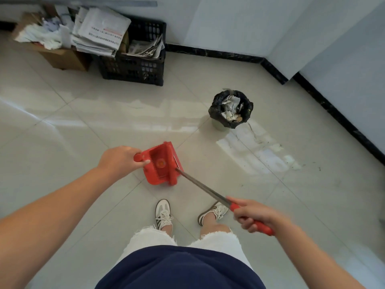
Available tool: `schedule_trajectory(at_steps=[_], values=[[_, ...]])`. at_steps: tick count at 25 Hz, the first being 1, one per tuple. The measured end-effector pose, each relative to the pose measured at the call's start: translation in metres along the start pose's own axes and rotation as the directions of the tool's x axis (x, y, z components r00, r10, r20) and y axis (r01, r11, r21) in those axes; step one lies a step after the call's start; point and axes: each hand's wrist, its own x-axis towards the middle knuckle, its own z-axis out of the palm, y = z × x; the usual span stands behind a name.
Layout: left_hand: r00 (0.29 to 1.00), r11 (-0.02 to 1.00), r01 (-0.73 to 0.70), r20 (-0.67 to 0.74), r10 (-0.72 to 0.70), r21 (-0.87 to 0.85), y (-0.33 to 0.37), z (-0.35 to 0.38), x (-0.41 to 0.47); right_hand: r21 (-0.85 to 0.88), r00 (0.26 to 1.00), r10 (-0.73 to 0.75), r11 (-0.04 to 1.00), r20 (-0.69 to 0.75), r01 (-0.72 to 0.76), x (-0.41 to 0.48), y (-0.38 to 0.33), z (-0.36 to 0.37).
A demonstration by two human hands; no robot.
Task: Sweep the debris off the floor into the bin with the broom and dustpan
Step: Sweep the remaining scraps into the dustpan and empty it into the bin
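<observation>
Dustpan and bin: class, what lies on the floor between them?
In the head view, only bare, glossy floor tile lies between the red dustpan and the black-lined bin; no debris shows there.

newspaper (104, 28) print too blurred, no text readable

**Lots of open floor, junk by the wall**

The floor (104, 122) is wide open between the person and the bin (230, 109). A black crate (135, 65) and a cardboard box (62, 57) full of papers block the far left wall. The bin stands alone near the corner, with bare floor all around it.
</observation>
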Motion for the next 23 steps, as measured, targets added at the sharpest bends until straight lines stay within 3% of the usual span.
schedule_trajectory(at_steps=[2,7,14,19,23], values=[[1.0,1.0,0.011,-0.023,-0.012,-0.021,0.0,0.0,-0.003,0.073,0.999,0.002,0.997,-0.051,0.002,-0.027,0.026,-0.03],[0.995,0.996,-0.087,-0.048,0.087,0.003,0.045,-0.013,0.011,0.014,0.957,-0.025,0.999,-0.291,0.03,-0.068,0.083,-0.059],[0.949,0.949,-0.313,-0.033,0.315,0.035,0.181,-0.033,0.057,0.234,0.812,0.08,0.97,-0.578,0.071,-0.042,0.149,-0.137],[0.908,0.903,-0.419,0.018,0.419,0.096,0.323,-0.027,0.12,0.34,0.693,0.167,0.933,-0.702,0.12,-0.014,0.182,-0.279],[0.898,0.887,-0.438,0.022,0.44,0.144,0.428,-0.007,0.17,0.377,0.666,0.208,0.918,-0.716,0.119,0.023,0.192,-0.424]])
